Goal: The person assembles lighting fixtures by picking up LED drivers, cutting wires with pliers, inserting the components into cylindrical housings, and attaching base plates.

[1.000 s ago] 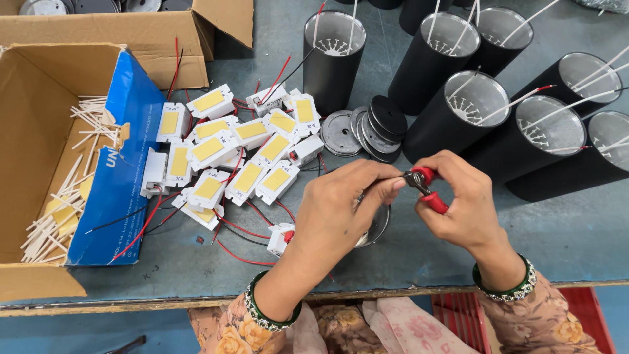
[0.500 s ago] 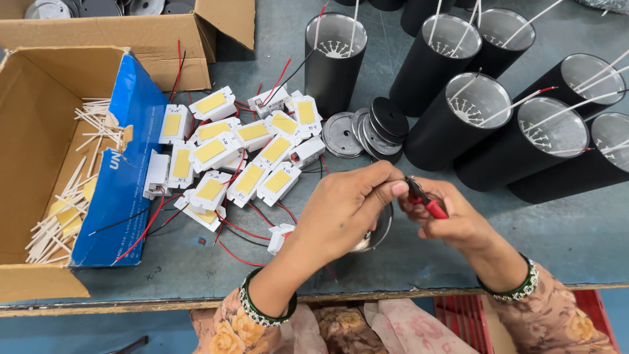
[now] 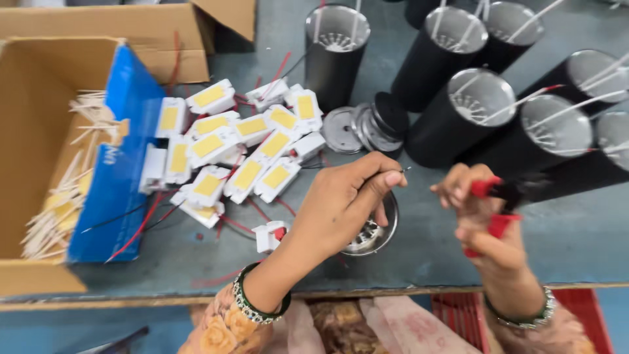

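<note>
Since the earlier frames my two hands have drawn apart: they were bunched together over the red-handled tool, and now the left hand (image 3: 341, 206) sits at centre frame while the right hand (image 3: 488, 223) has slid off toward the lower right. The left hand is closed narrow, thumb and forefinger pinching a thin wire (image 3: 393, 172) whose tip pokes out just past the fingertips. The right hand is wrapped around the tool (image 3: 499, 208), its red grips showing above and below my fingers; the dark head points right and is blurred, so I cannot tell how it stands. The view has also shifted a little, closer over the hands.

Under the left hand lies a round metal disc (image 3: 375, 231) on the worktop (image 3: 576, 242), partly covered by my knuckles. A small white module (image 3: 270, 236) with red wire lies just left of my wrist.

The worktop is grey-blue and scuffed. A heap of white modules with yellow faces (image 3: 242, 141) lies at centre left, red and black leads trailing from it. An open cardboard box (image 3: 39, 131) with a blue flap fills the left edge, holding pale thin sticks. Black cylinders (image 3: 452, 111) with silvery insides crowd the upper right, and a stack of metal rings (image 3: 370, 124) lies beside them.
</note>
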